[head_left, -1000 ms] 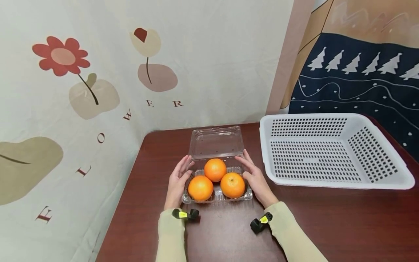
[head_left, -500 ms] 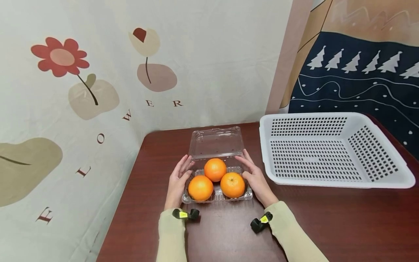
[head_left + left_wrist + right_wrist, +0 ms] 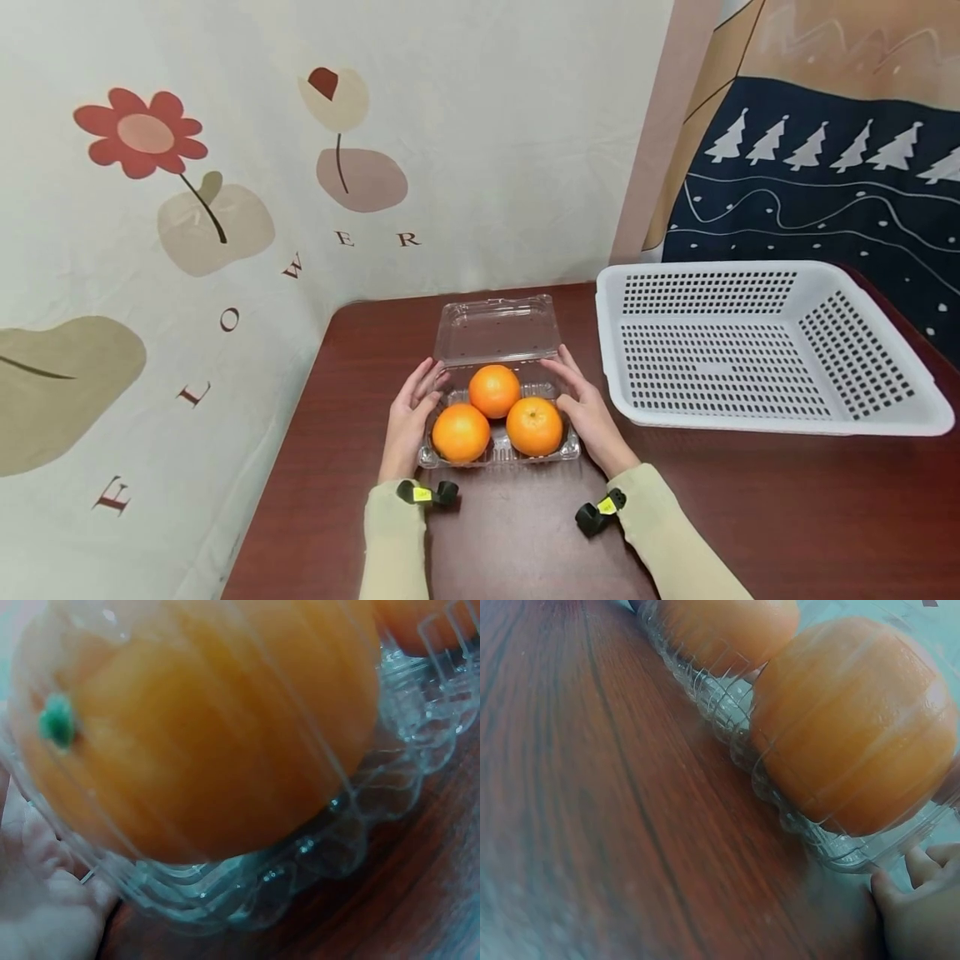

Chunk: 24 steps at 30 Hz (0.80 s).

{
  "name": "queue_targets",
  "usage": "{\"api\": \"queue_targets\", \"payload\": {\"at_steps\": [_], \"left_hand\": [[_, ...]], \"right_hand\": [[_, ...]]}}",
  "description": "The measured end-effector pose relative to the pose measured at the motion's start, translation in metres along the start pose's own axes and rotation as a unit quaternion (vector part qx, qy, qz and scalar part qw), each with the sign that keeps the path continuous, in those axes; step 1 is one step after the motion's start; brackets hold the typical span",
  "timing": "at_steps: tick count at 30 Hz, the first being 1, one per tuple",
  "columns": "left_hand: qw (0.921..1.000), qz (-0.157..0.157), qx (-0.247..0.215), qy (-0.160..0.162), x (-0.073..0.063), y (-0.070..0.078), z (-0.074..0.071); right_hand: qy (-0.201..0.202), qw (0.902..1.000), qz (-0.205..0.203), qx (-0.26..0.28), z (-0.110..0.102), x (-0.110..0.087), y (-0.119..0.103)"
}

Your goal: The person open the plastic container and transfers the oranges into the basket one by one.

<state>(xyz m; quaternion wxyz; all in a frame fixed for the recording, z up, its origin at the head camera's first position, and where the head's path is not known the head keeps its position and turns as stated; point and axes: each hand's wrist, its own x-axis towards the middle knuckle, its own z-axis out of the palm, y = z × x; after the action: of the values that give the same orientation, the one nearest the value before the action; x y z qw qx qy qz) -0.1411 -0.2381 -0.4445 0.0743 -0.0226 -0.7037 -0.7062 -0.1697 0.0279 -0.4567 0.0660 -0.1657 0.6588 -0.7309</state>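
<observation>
A clear plastic clamshell container (image 3: 501, 457) rests on the table with its lid (image 3: 498, 330) folded back flat behind it. Inside its base lie three oranges: a left one (image 3: 461, 433), a rear one (image 3: 494, 392) and a right one (image 3: 535, 426). My left hand (image 3: 407, 421) grips the base's left side, thumb at the rim. On the opposite side my right hand (image 3: 595, 417) holds the base, fingers reaching to the rear corner. In the left wrist view, an orange (image 3: 217, 742) with a green stem end shows through the ribbed wall. Parts of the fingers are hidden.
A large white perforated plastic basket (image 3: 720, 421) stands to the right on the dark reddish-brown table (image 3: 510, 542). Behind the table hangs a pale flower-printed cloth (image 3: 495, 167); a dark tree-patterned cloth (image 3: 810, 200) is at the right.
</observation>
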Motion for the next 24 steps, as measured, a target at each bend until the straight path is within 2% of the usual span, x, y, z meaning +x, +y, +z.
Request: {"api": "queue_targets", "payload": {"at_steps": [8, 11, 14, 17, 19, 21, 24], "left_hand": [[1.0000, -0.002, 0.003, 0.008, -0.001, 0.002, 0.002], [0.9999, -0.003, 0.001, 0.012, -0.001, 0.003, 0.003], [0.9998, -0.007, 0.000, 0.018, -0.001, 0.003, 0.004], [0.9998, -0.008, 0.001, 0.021, 0.000, 0.003, 0.004], [0.9997, -0.007, 0.001, 0.022, 0.000, 0.003, 0.004], [0.9997, -0.005, 0.000, 0.023, 0.001, 0.002, 0.004], [0.9997, -0.003, -0.001, 0.026, 0.002, 0.002, 0.005]], "right_hand": [[0.017, 0.9999, 0.003, -0.001, -0.004, 0.005, 0.017], [0.030, 0.9990, -0.009, -0.032, -0.005, 0.006, 0.020], [0.039, 0.9948, -0.035, -0.088, -0.004, 0.007, 0.019], [0.044, 0.9853, -0.062, -0.154, -0.001, 0.007, 0.015], [0.047, 0.9756, -0.079, -0.200, 0.001, 0.007, 0.012], [0.049, 0.9645, -0.098, -0.240, 0.003, 0.006, 0.009], [0.054, 0.9426, -0.133, -0.302, 0.006, 0.006, 0.004]]}}
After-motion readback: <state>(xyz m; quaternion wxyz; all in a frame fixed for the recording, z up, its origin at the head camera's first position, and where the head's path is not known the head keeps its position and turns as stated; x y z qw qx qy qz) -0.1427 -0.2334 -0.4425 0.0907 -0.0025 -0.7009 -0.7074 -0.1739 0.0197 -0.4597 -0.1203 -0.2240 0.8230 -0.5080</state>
